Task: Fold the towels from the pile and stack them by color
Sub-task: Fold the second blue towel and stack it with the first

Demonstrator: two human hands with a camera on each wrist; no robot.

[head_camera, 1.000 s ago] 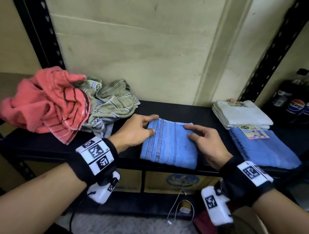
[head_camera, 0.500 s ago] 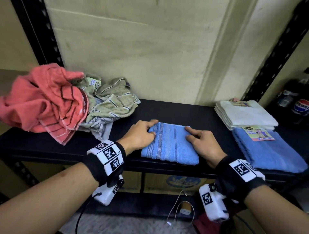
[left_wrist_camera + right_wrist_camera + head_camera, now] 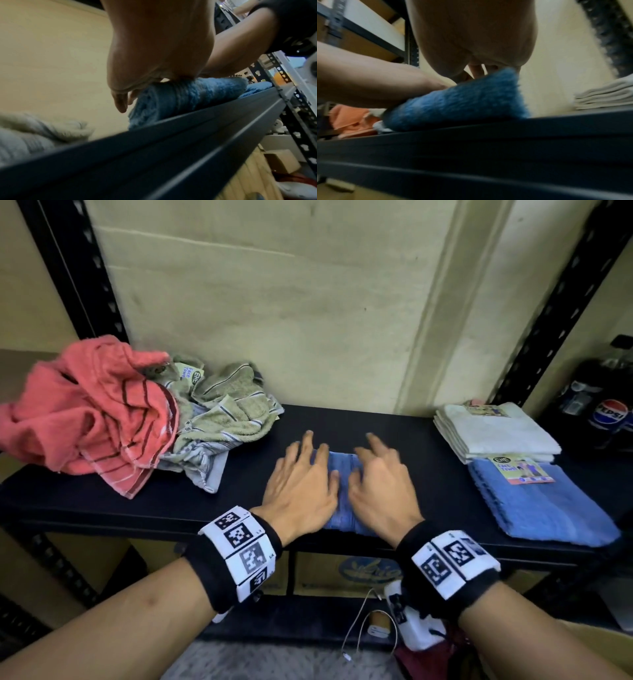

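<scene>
L hand: (image 3: 301, 491) flat, fingers straight, pressing the folded blue towel (image 3: 342, 474) on the shelf (image 3: 239, 501).
R hand: (image 3: 380, 491) same, flat on it, no grip.
Change: hands were at the towel's side edges, now on top (fold looks done, being smoothed).
Next, prob.: onto blue stack (image 3: 541, 508) at right, white stack (image 3: 496, 429) behind.
Far left: red towel (image 3: 89, 412), green towels (image 3: 226, 412) unfolded.

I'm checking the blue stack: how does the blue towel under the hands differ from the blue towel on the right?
The blue towel under the hands is folded narrower, with both palms on it; the blue towel on the right lies wider and untouched. The right one carries a paper label; no label shows on the other. Both are blue terry on the black shelf.
</scene>
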